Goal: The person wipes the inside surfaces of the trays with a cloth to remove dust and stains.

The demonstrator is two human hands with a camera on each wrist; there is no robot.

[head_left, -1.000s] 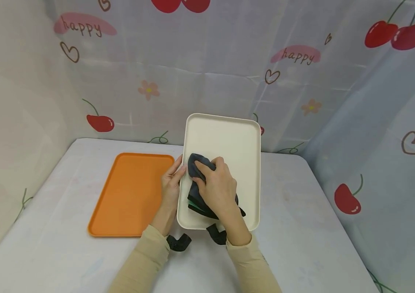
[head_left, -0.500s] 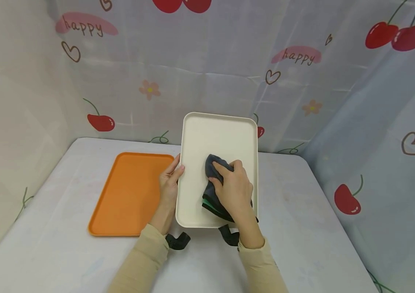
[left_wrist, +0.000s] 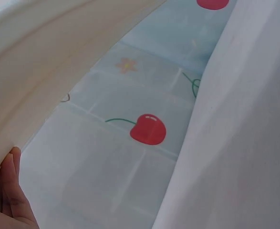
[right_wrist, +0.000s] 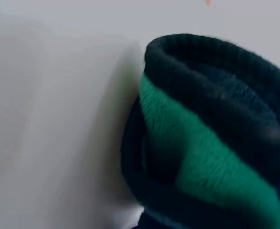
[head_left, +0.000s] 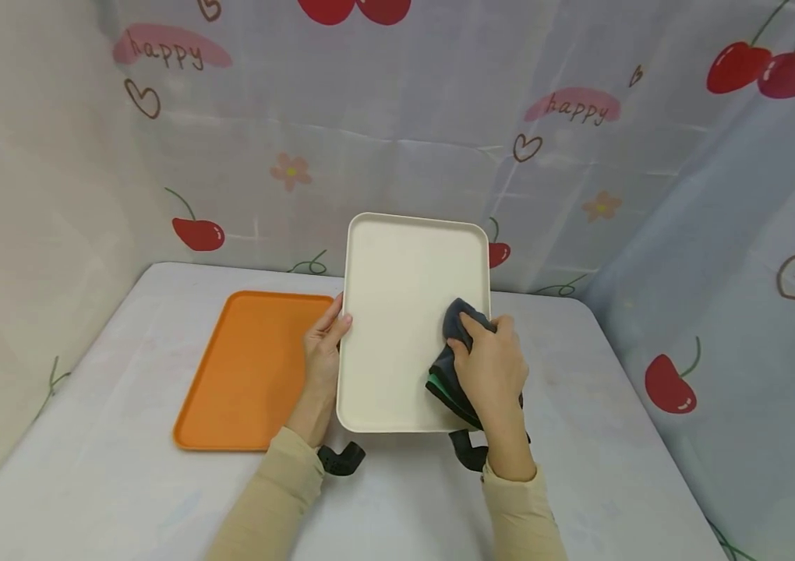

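A cream rectangular tray (head_left: 397, 312) is held up off the table, its face tilted toward the head camera. My left hand (head_left: 323, 351) grips its left edge, thumb at the rim and the other fingers behind; the left wrist view shows those fingertips against the tray's underside (left_wrist: 49, 62). In my right hand (head_left: 492, 370) is a bunched dark grey cloth (head_left: 450, 374) with a green side and black edging, which lies over the tray's lower right part and right rim. Up close in the right wrist view, the cloth's green side (right_wrist: 197, 138) and folded dark edges fill the right half.
An orange tray (head_left: 250, 374) lies flat on the white-covered table (head_left: 594, 436), left of the cream tray and partly behind my left hand. A curtain (head_left: 397, 101) printed with cherries and hearts hangs behind and along the sides. Black curved pieces (head_left: 341, 460) jut out near both wrists.
My right hand has slid the cloth rightward across the cream tray, from its left side to its right edge. The left hand keeps its grip, and the tray has shifted slightly left.
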